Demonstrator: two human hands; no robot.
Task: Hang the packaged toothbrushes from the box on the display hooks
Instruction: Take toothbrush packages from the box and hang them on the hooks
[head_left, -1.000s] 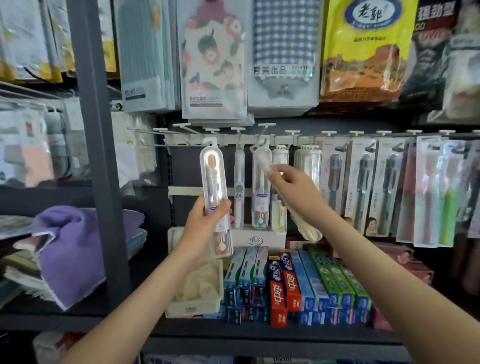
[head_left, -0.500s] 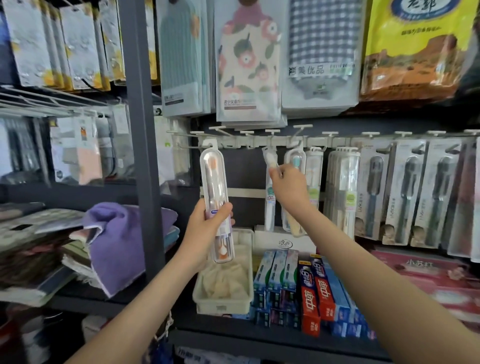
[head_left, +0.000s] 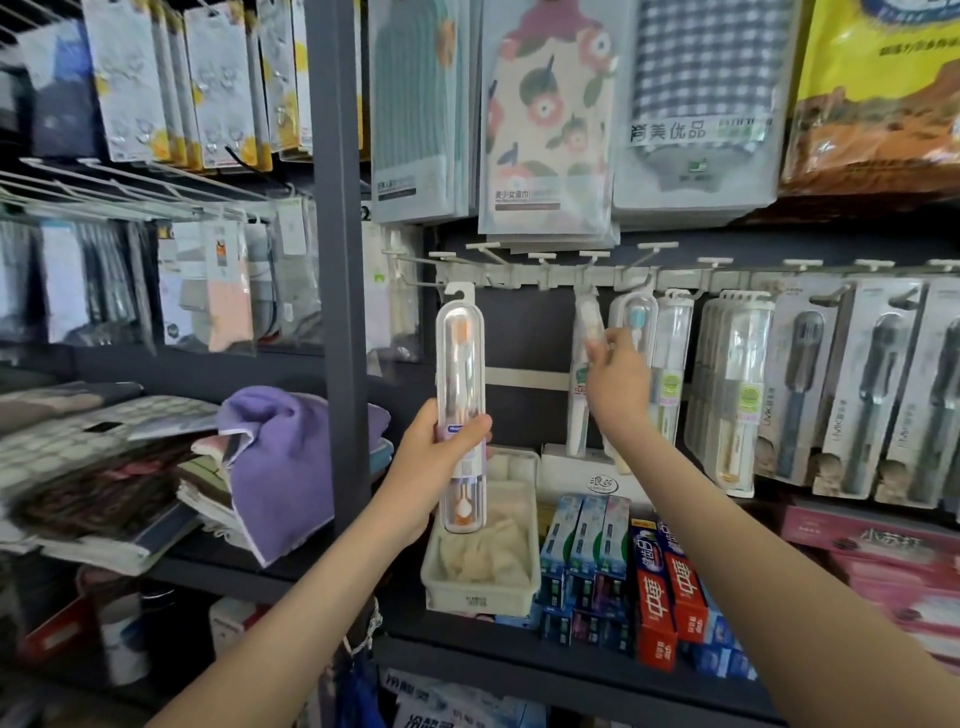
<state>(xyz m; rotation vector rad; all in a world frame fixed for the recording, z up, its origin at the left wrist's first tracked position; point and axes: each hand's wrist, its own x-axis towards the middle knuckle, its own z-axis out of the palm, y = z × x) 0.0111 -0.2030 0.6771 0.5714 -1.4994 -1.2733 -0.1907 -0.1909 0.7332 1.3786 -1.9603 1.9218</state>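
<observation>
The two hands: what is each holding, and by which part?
Left hand grips a clear toothbrush case round its lower middle. Right hand pinches another packaged toothbrush near its top, at the hooks.

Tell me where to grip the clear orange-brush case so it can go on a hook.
Likely best: grip the clear case around its lower middle, at the label band, coming from the front, as the left hand does. It stands upright, long and narrow, so fingers wrap it easily, and the white hang tab on top is left free for a hook.
</observation>
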